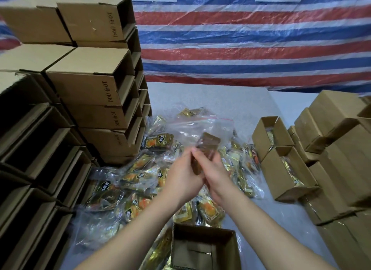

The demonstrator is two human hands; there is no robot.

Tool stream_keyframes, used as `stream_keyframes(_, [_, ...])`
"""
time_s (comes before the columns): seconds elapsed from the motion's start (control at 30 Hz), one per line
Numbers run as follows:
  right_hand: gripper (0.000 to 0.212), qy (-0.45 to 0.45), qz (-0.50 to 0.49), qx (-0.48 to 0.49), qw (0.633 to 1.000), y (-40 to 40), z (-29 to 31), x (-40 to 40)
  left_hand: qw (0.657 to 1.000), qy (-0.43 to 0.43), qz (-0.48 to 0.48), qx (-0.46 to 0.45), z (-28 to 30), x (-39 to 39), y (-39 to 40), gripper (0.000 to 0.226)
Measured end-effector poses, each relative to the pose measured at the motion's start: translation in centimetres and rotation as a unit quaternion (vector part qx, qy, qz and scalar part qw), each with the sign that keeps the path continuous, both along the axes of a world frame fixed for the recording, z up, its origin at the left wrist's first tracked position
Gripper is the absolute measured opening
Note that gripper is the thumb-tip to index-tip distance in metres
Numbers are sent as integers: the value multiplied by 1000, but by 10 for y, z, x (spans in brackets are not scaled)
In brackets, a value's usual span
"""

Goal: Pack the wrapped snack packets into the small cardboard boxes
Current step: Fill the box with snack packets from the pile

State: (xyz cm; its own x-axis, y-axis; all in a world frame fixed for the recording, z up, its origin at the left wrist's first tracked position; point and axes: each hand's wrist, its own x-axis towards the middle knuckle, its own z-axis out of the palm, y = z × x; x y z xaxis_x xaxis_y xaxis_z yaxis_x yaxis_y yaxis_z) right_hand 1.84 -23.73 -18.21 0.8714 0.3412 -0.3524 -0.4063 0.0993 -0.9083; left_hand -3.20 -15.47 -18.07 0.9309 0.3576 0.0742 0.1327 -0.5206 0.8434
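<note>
Head cam: your left hand (181, 176) & right hand (213, 170) both grip a brown snack packet (204, 149) above the tabletop's (230, 97) mid, near-edge open box (202, 247) below.

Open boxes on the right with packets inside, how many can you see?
2: one open box farther back, one open box nearer, side by side right of the packet pile. Other boxes stacked behind them may hide more.

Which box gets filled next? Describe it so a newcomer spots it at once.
Start at the heap of wrapped snack packets in the middle of the grey table, then come toward the person's forearms. The open cardboard box sits at the near edge between them. Judging by position, it is probably next: the two open boxes on the right already show packets inside.
</note>
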Motion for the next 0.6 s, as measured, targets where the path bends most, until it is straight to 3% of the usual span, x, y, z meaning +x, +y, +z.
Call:
stream_keyframes(0.13, [8,27,24,37,999,-15,7,17,981,21,-146,-128,11,8,-1,46])
stream_keyframes(0.27, [34,13,34,83,996,-35,14,26,929,66,-191,-311,22,10,12,44])
stream_keyframes(0.4, [30,6,-4,156,988,-55,18,38,908,64,-172,-378,15,4,26,40])
stream_keyframes(0.5, [39,-2,3,170,986,-76,17,39,946,93,-121,-287,-12,-14,38,27])
stream_keyframes(0.53, [43,-4,29,169,985,-83,15,37,958,126,-137,-219,-26,-24,41,29])
stream_keyframes(0.6, [40,-24,102,106,989,-96,7,27,950,216,-205,-92,-58,-45,42,40])
